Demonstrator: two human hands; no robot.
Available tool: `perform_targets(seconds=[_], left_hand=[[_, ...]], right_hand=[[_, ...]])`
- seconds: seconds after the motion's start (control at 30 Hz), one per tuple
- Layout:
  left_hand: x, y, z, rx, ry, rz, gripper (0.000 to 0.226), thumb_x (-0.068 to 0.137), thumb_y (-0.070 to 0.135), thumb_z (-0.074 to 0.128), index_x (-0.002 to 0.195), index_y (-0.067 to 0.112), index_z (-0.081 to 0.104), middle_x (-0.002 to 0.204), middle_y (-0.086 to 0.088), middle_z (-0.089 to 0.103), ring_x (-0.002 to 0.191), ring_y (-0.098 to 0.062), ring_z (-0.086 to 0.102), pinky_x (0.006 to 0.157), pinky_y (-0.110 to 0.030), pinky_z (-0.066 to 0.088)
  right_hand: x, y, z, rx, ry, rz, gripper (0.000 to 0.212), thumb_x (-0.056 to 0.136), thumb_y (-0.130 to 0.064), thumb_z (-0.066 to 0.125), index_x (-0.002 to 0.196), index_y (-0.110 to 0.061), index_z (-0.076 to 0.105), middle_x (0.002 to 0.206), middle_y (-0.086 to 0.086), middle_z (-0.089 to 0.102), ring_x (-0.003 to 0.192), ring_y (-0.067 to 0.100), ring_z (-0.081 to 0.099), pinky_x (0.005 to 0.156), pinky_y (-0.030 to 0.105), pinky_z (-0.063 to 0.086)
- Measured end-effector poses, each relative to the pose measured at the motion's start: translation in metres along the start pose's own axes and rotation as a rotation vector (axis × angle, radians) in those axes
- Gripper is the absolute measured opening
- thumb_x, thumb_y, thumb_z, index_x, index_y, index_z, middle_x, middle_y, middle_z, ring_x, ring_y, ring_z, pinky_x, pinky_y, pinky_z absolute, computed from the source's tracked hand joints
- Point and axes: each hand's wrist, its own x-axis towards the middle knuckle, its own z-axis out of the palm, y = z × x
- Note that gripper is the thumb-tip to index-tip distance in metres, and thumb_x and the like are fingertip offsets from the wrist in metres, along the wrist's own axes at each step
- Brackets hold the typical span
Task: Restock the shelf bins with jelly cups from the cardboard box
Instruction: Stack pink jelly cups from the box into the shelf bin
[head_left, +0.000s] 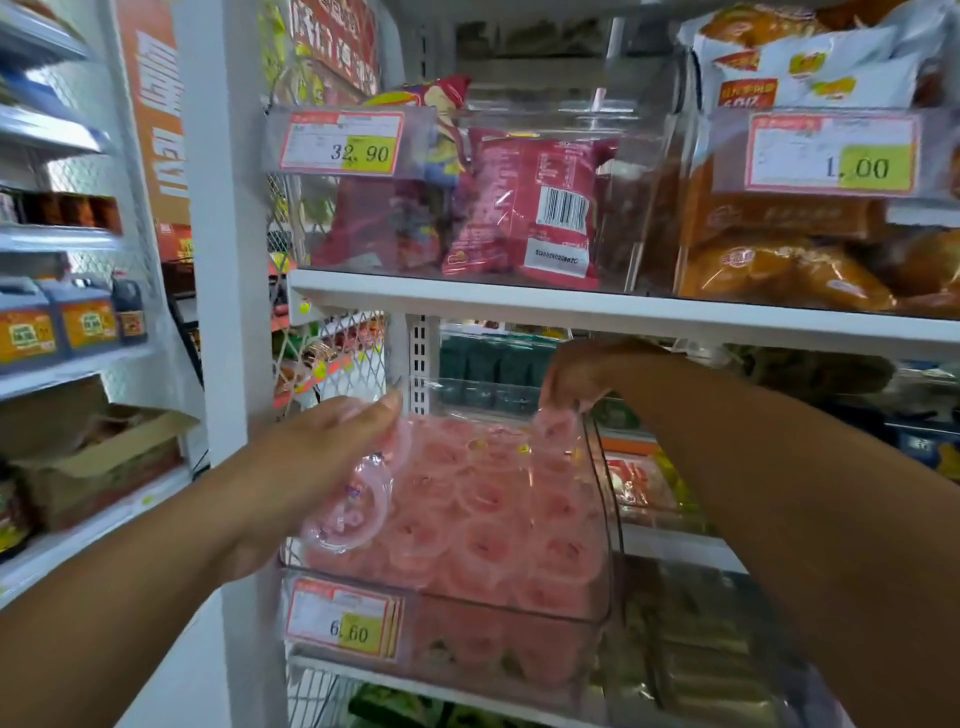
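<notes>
A clear plastic shelf bin (605, 525) holds several pink jelly cups (488, 535) packed close together. My left hand (311, 462) hovers at the bin's left front and holds pink jelly cups (353, 504) against its palm, lids facing me. My right hand (576, 374) reaches under the shelf above, at the bin's back right, and pinches one pink jelly cup (558, 423) from above. The cardboard box the cups come from cannot be identified for certain.
The white shelf board (623, 312) sits just above my right hand. Above it stand bins of red snack bags (524, 208) and orange bread packs (779, 265). A price tag (343, 616) hangs on the bin front. An opened carton (98, 457) sits on the left rack.
</notes>
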Motion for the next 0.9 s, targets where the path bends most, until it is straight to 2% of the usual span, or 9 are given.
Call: perform_targets(seconds=[0.13,0.2,0.33,0.43,0.53,0.63,0.73,0.8,0.9], left_hand=[[0.003,-0.007,0.001,0.012,0.025,0.005,0.026,0.074,0.069,0.052,0.071,0.045,0.063,0.095,0.024,0.058,0.101,-0.013,0.059,0.095,-0.038,0.043],[0.003,-0.009,-0.001,0.026,0.019,-0.004,0.027,0.077,0.069,0.051,0.069,0.048,0.066,0.099,0.017,0.063,0.103,-0.017,0.062,0.098,-0.041,0.044],[0.007,-0.014,-0.006,0.004,0.020,0.007,0.036,0.074,0.071,0.055,0.084,0.041,0.071,0.094,0.003,0.073,0.090,-0.022,0.067,0.100,-0.050,0.047],[0.012,-0.015,-0.003,-0.020,0.009,0.006,0.032,0.077,0.065,0.056,0.078,0.037,0.070,0.088,0.009,0.070,0.087,-0.016,0.065,0.098,-0.045,0.047],[0.017,-0.014,0.002,-0.030,0.003,0.041,0.023,0.084,0.058,0.052,0.077,0.037,0.059,0.086,0.026,0.054,0.082,0.004,0.050,0.087,-0.029,0.039],[0.019,-0.015,0.003,-0.009,-0.012,0.013,0.027,0.080,0.063,0.052,0.087,0.039,0.060,0.097,0.026,0.056,0.092,0.000,0.051,0.096,-0.034,0.034],[0.018,-0.013,0.005,-0.008,0.009,-0.002,0.027,0.076,0.065,0.052,0.088,0.042,0.058,0.097,0.030,0.052,0.103,-0.006,0.047,0.100,-0.037,0.032],[0.019,-0.014,0.003,-0.023,-0.001,0.003,0.027,0.077,0.063,0.053,0.089,0.039,0.060,0.094,0.031,0.053,0.102,-0.004,0.051,0.105,-0.036,0.034],[0.020,-0.017,-0.006,-0.026,-0.025,-0.011,0.050,0.074,0.067,0.056,0.103,0.028,0.069,0.112,0.011,0.066,0.113,-0.015,0.059,0.112,-0.046,0.034]], right_hand=[[0.007,-0.004,-0.002,-0.026,-0.018,-0.064,0.024,0.085,-0.023,0.073,0.105,-0.012,0.076,0.103,0.004,0.074,0.083,0.015,0.066,0.089,0.033,0.056],[0.009,-0.011,-0.002,-0.021,-0.054,-0.103,0.024,0.088,-0.018,0.069,0.111,-0.013,0.073,0.109,0.001,0.072,0.087,0.014,0.064,0.088,0.028,0.055],[0.017,-0.017,0.005,-0.027,-0.191,-0.082,0.027,0.091,-0.009,0.065,0.118,-0.008,0.068,0.098,-0.002,0.070,0.072,0.007,0.059,0.057,0.012,0.053],[0.017,-0.013,0.006,-0.048,-0.227,-0.060,0.034,0.093,-0.003,0.061,0.127,-0.004,0.062,0.125,0.007,0.064,0.074,0.005,0.058,0.050,0.010,0.050],[0.016,-0.013,0.005,-0.060,-0.257,-0.049,0.037,0.094,-0.002,0.058,0.131,0.000,0.056,0.133,0.013,0.058,0.097,0.017,0.063,0.066,0.013,0.051],[0.014,-0.015,0.008,-0.054,-0.247,-0.040,0.036,0.093,-0.001,0.058,0.128,0.004,0.057,0.132,0.014,0.059,0.117,0.025,0.060,0.083,0.025,0.049],[0.014,-0.015,0.009,-0.116,-0.202,-0.051,0.033,0.092,-0.005,0.060,0.125,0.000,0.061,0.118,0.010,0.064,0.087,0.015,0.064,0.069,0.019,0.051],[0.016,-0.011,0.006,-0.121,-0.120,-0.066,0.026,0.092,-0.009,0.059,0.116,-0.001,0.067,0.116,0.011,0.067,0.079,0.013,0.060,0.070,0.022,0.052],[0.016,-0.007,0.001,0.195,0.152,-0.074,0.011,0.091,-0.015,0.058,0.089,-0.007,0.066,0.085,0.008,0.068,0.062,0.013,0.057,0.057,0.020,0.049]])
